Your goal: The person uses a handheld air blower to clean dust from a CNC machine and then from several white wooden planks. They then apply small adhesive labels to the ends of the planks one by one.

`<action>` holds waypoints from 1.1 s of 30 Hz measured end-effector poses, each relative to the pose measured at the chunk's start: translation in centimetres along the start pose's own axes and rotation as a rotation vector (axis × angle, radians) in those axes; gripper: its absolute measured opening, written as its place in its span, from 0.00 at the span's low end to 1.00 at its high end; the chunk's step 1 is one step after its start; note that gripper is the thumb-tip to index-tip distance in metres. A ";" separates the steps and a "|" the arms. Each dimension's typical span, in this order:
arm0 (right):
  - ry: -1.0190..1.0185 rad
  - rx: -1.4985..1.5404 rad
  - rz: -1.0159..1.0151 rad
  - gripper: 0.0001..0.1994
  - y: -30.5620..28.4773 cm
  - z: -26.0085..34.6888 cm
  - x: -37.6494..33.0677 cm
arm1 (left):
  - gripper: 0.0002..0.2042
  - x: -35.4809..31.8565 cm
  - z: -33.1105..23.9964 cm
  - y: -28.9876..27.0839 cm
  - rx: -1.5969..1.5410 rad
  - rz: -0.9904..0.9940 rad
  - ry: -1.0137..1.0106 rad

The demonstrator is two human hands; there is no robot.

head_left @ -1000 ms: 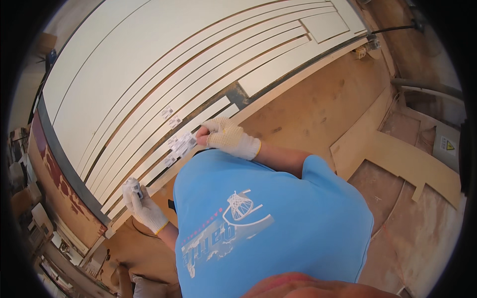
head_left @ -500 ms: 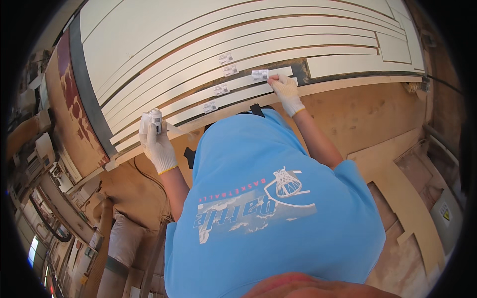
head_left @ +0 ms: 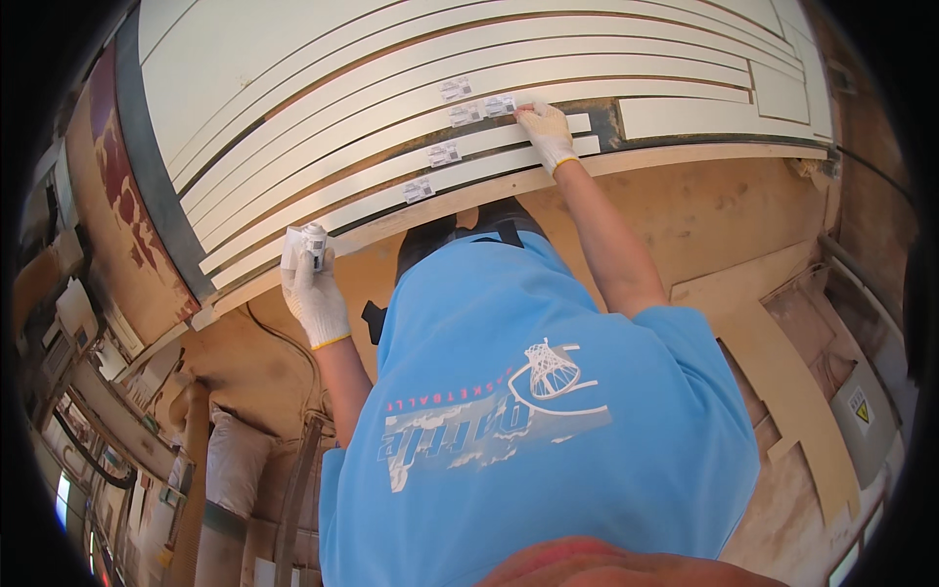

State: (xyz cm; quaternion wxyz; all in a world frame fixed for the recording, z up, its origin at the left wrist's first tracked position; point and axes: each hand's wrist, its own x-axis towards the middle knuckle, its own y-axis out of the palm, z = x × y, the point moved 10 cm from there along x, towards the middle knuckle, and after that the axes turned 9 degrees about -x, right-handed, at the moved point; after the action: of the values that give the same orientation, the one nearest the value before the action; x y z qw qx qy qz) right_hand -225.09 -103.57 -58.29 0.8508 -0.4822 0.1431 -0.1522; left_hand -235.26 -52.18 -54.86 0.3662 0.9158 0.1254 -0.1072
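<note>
My left hand, in a white knit glove, is closed around a small roll of printed labels just off the table's near edge. Further right, my gloved right hand pinches the right end of a white label. That label is over or against a pale strip, right beside another label; whether it is stuck down I cannot tell. Single labels lie on neighbouring strips: one farther away, two nearer, a middle one and the nearest.
Long cream strips lie side by side across the table, with dark gaps between them. A wider cream panel lies at the right. The wooden table edge runs before me. Ducts and a filled bag stand lower left.
My right hand has moved away from me and slightly left, carrying the label beside one lying on a farther strip. My left hand still holds the roll, nearly in place.
</note>
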 end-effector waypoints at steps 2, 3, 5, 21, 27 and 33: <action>0.052 -0.003 -0.078 0.18 -1.0 -0.6 -0.1 | 0.21 0.3 0.3 -0.9 0.045 -0.096 -0.009; 0.072 0.102 -0.006 0.18 -0.5 -1.1 0.0 | 0.20 0.6 0.7 -0.4 0.062 -0.061 -0.009; 0.117 0.139 -0.021 0.19 -1.0 -2.1 0.2 | 0.20 1.1 1.3 0.7 0.148 -0.012 0.006; 0.274 0.104 -0.163 0.20 -3.0 -2.2 -0.6 | 0.17 0.5 3.4 5.4 0.111 0.109 -0.051; 0.284 -0.063 -0.200 0.21 -2.5 -4.0 0.0 | 0.21 1.2 5.0 1.2 0.071 -0.063 -0.062; 0.290 -0.066 -0.195 0.21 -1.4 -0.8 0.3 | 0.21 0.8 3.1 1.3 0.106 -0.102 -0.078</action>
State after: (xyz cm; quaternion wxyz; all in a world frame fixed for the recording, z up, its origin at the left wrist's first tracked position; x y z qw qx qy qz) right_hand -225.34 -105.04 -57.50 0.7861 -0.4946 0.2217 -0.2972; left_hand -234.42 -55.08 -56.47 0.3158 0.9215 0.1516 -0.1679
